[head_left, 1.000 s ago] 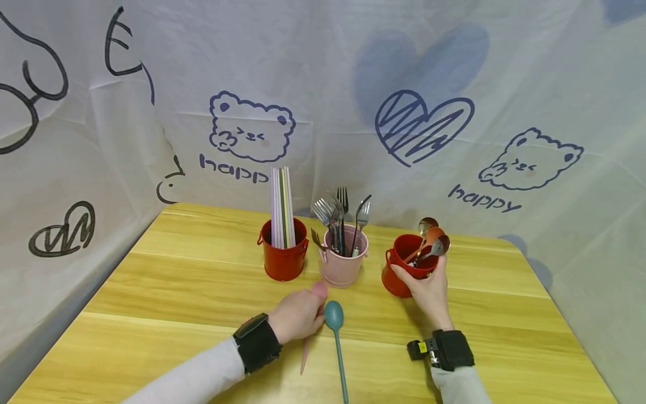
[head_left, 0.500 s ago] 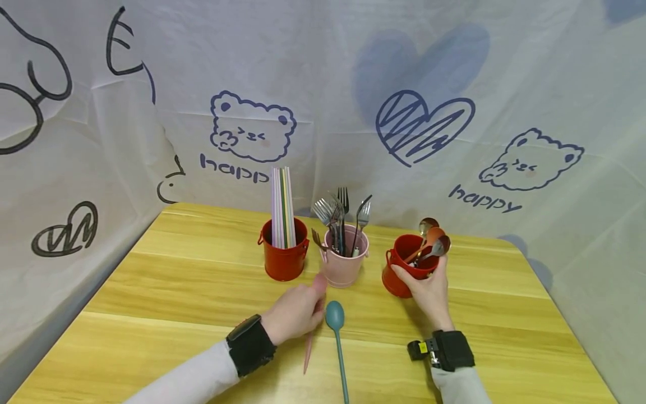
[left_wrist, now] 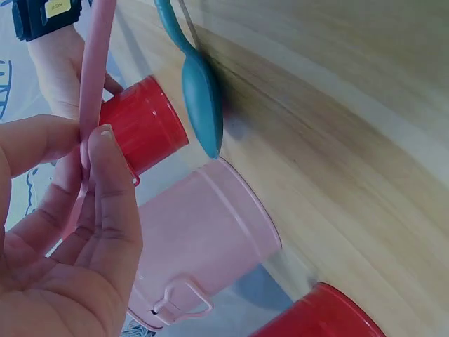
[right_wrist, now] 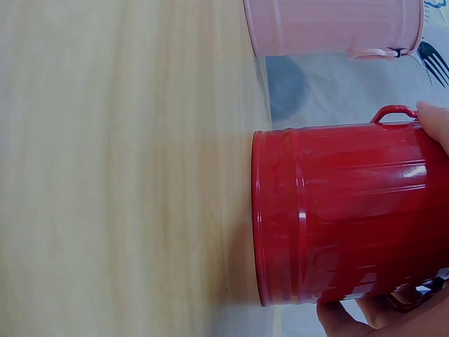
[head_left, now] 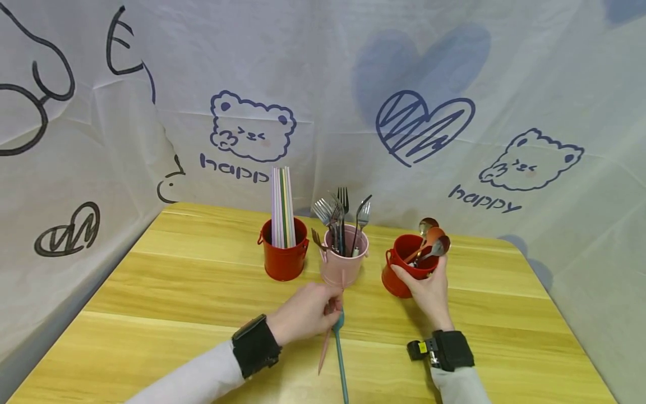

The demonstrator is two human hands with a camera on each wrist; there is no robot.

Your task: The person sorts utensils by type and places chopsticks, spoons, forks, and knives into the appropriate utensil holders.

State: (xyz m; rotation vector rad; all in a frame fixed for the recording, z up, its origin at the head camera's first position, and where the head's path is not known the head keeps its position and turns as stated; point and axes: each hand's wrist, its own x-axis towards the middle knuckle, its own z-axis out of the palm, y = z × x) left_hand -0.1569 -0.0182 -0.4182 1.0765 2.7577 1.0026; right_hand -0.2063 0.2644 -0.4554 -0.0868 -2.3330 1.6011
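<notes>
My left hand point(head_left: 309, 311) pinches a pink spoon point(left_wrist: 95, 63) by its handle between thumb and fingertips. In the head view the spoon's handle end points down toward the front, and its bowl stands edge-on before the pink bucket point(head_left: 339, 275). Just right of it a teal spoon point(head_left: 340, 356) lies on the table, its bowl partly hidden by the left hand. At the right, my right hand point(head_left: 429, 294) grips a red bucket point(head_left: 396, 281) round its side near the rim. Several spoons point(head_left: 433, 238), copper-coloured and metal, lean out of that bucket.
Forks point(head_left: 340, 216) stand in the pink bucket. Left of it another red bucket point(head_left: 284, 264) holds long straws point(head_left: 282, 207) in several colours. The buckets stand in a row toward the back of the wooden table point(head_left: 176, 292), before a white cloth point(head_left: 323, 67) with drawings.
My left hand has shifted right with the pink spoon, over the teal spoon's bowl. The pink spoon's bowl has turned edge-on. My right hand stays on the red bucket.
</notes>
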